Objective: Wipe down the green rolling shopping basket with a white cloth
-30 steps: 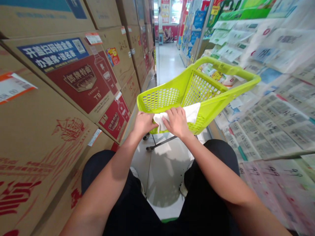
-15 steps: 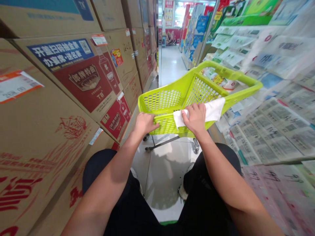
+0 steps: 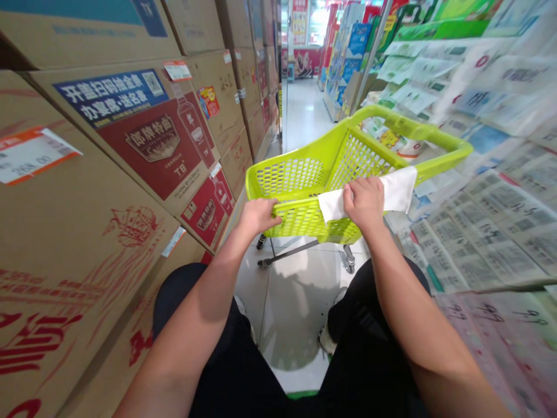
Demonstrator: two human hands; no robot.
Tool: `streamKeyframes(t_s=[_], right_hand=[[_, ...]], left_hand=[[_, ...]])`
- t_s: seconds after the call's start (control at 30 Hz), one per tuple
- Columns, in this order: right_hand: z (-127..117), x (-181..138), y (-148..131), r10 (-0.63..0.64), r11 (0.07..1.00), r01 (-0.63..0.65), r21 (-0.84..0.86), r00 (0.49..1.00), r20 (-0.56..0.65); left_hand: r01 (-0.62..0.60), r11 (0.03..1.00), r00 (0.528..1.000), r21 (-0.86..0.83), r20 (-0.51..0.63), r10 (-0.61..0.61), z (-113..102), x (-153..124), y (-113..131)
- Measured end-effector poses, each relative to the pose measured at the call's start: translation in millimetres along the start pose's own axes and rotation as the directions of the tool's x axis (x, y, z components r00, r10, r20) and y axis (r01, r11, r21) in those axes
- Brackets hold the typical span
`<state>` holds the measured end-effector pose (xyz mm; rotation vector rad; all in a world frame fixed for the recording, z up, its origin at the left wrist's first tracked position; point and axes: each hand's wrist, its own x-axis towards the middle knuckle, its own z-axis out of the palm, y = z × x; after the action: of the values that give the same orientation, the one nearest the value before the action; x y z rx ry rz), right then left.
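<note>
A lime-green shopping cart (image 3: 289, 174) with a perforated plastic basket stands sideways in front of my knees. Its push handle (image 3: 452, 152) points to the right. My left hand (image 3: 260, 216) is closed around the top rim near the basket's left corner, thumb on the outside. Draped over the same rim, farther right, is a white cloth (image 3: 399, 188). My right hand (image 3: 366, 200) is closed over the cloth and presses it against the rim. What lies under my right palm is hidden.
Stacked cardboard cartons (image 3: 148, 151) with price tags line the left side. Packs of tissue paper (image 3: 487, 226) are piled on the right, close to the cart handle. Cart wheels (image 3: 349, 260) rest on the tiled floor (image 3: 291, 313). An aisle runs ahead past a metal post (image 3: 369, 61).
My right hand has slid to the right along the rim, carrying the white cloth toward the handle. My left hand keeps its hold on the rim.
</note>
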<state>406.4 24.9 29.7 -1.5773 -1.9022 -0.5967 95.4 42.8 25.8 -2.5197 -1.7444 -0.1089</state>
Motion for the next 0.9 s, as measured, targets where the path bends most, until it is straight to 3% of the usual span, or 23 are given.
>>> streamKeyframes(t_s=[0.1,0.33,0.43,0.6,0.7,0.77,0.9], right_hand=[[0.7,-5.7,-12.1,0.017,1.000,-0.017,0.001,0.999,-0.035],[9.7,-28.1,-111.0,-0.197,0.970,0.178,0.163,0.974,0.110],[8.3,-23.9,-103.4,-0.211,0.967,0.188,0.173,0.969,0.128],[3.4,-5.7,-27.2,0.002,0.998,-0.004,0.057,0.999,0.043],[3.1,-3.3,-5.3,0.059,0.998,-0.059,0.024,0.998,-0.034],[5.2,-8.3,-16.3,0.052,0.998,-0.050,0.028,0.997,-0.065],[11.0,-24.7,-76.2,-0.060,0.994,0.061,0.089,0.998,-0.008]], left_hand=[[-0.007,1.000,0.999,-0.013,-0.032,0.007,0.5,-3.5,3.2],[-0.113,0.988,0.992,-0.102,-0.075,0.106,-2.7,-12.9,23.8],[-0.110,0.989,0.993,-0.096,-0.060,0.105,-1.9,-10.1,21.2],[-0.049,0.997,0.998,-0.053,-0.033,0.047,1.0,-1.0,4.7],[-0.026,0.999,0.999,-0.047,-0.027,0.025,2.2,0.7,0.2],[-0.019,0.999,0.999,-0.049,-0.032,0.018,2.0,-1.3,2.6],[-0.050,0.995,0.997,-0.082,-0.064,0.045,-0.6,-9.4,15.5]])
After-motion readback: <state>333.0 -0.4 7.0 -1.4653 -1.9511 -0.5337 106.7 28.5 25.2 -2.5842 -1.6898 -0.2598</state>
